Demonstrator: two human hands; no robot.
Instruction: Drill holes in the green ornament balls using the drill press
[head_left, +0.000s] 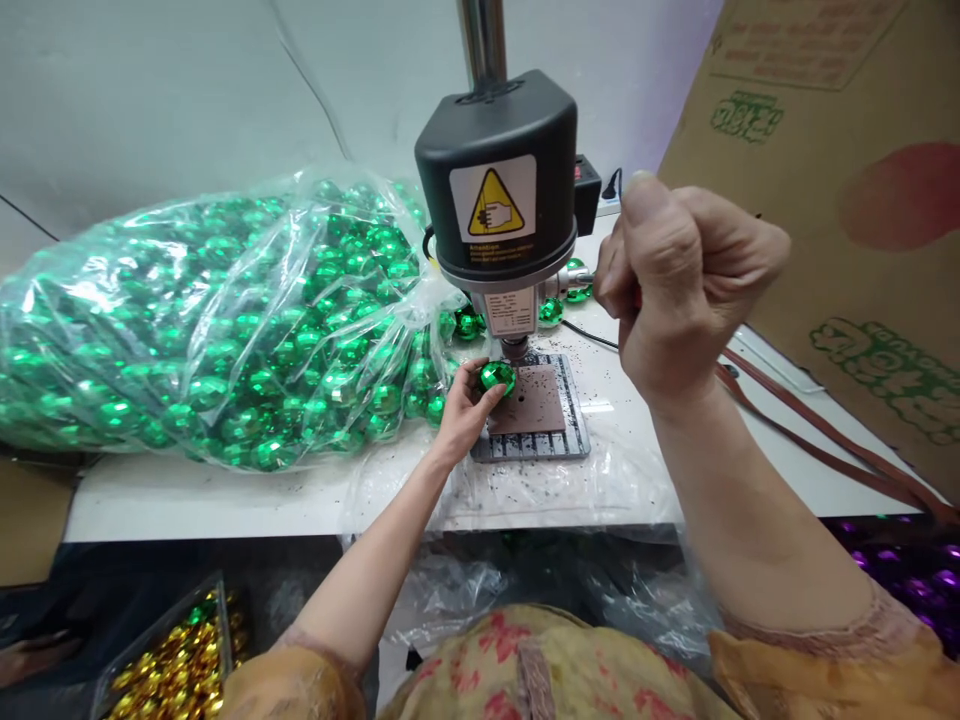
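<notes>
My left hand (466, 408) pinches a shiny green faceted ball (497, 377) between thumb and fingers, beside the chuck of a small drill press (496, 165). Below the ball lies a brown square board (536, 398) with a small hole, resting on the slotted metal base (531, 446). Raised at the right of the machine, my right hand (675, 270) is closed in a fist around the feed lever (581, 280). Most of that lever's grip is hidden by the fingers. Dark shavings lie scattered over the base and table.
A large clear bag (217, 330) of green balls fills the table's left side. At right stands a cardboard box (847, 200), with brown straps (817, 440) nearby. A bin of gold balls (172, 660) sits below left; purple balls (900, 570) show below right.
</notes>
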